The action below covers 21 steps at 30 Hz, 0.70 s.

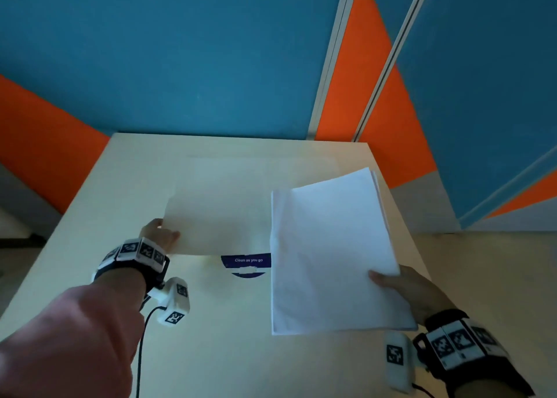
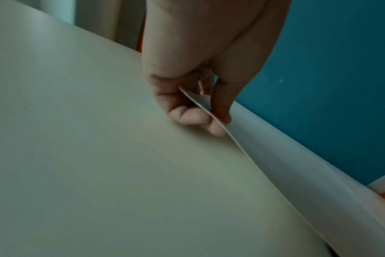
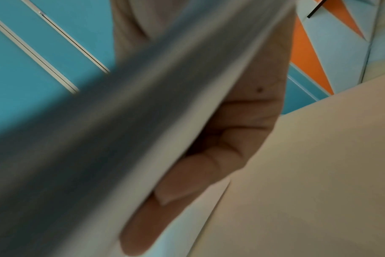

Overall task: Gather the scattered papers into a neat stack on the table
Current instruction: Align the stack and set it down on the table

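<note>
My left hand (image 1: 159, 235) pinches the near left corner of a single cream sheet (image 1: 223, 207) and lifts it off the pale table (image 1: 229, 352). In the left wrist view the thumb and curled fingers (image 2: 187, 114) nip that sheet's edge (image 2: 275, 156). My right hand (image 1: 404, 289) holds a stack of several white papers (image 1: 328, 253) above the table's right side, thumb on top at the near right edge. In the right wrist view the fingers (image 3: 187, 173) lie under the blurred stack (image 3: 121, 139).
A round blue sticker (image 1: 247, 263) reading "Clean as you go" lies on the table between the sheet and the stack, partly covered by both. Blue and orange wall panels (image 1: 180, 51) stand behind the table's far edge. Floor shows to the right.
</note>
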{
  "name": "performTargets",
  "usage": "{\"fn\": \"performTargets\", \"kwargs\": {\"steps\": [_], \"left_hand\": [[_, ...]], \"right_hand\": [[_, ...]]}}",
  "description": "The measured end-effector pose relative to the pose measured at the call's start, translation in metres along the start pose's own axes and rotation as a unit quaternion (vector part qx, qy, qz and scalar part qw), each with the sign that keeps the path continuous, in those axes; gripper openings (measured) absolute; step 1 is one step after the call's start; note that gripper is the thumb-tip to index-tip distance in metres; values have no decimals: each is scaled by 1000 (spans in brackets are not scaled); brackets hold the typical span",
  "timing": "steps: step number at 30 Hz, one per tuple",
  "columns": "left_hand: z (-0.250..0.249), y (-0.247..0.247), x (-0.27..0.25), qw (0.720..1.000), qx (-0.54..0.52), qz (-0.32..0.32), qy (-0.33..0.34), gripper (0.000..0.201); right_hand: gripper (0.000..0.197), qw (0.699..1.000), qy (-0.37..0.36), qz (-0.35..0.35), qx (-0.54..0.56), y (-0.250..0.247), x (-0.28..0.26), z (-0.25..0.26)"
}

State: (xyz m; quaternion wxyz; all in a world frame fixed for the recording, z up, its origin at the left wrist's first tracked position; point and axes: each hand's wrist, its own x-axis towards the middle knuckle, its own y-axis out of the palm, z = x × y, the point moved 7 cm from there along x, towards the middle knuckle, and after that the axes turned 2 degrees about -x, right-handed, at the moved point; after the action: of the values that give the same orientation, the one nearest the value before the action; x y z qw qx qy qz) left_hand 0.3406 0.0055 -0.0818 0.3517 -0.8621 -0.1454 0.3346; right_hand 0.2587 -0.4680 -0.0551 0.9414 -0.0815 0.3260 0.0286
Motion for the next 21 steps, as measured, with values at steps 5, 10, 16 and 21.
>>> {"fn": "performTargets", "kwargs": {"steps": [5,10,16,21], "left_hand": [[69,-18,-51,1000,6,-4,-18,49],[120,-23,-104,999,13,-14,-47,50],[163,-22,-147,996,2,-32,-81,52],[172,-25,-156,995,-24,-52,-87,50]], "right_hand": [[98,999,15,39,-1,12,-19,-19],[73,999,31,35,0,21,-33,-38],[74,999,9,29,-9,36,-39,-39],[69,999,15,9,-36,42,-31,-35]]}}
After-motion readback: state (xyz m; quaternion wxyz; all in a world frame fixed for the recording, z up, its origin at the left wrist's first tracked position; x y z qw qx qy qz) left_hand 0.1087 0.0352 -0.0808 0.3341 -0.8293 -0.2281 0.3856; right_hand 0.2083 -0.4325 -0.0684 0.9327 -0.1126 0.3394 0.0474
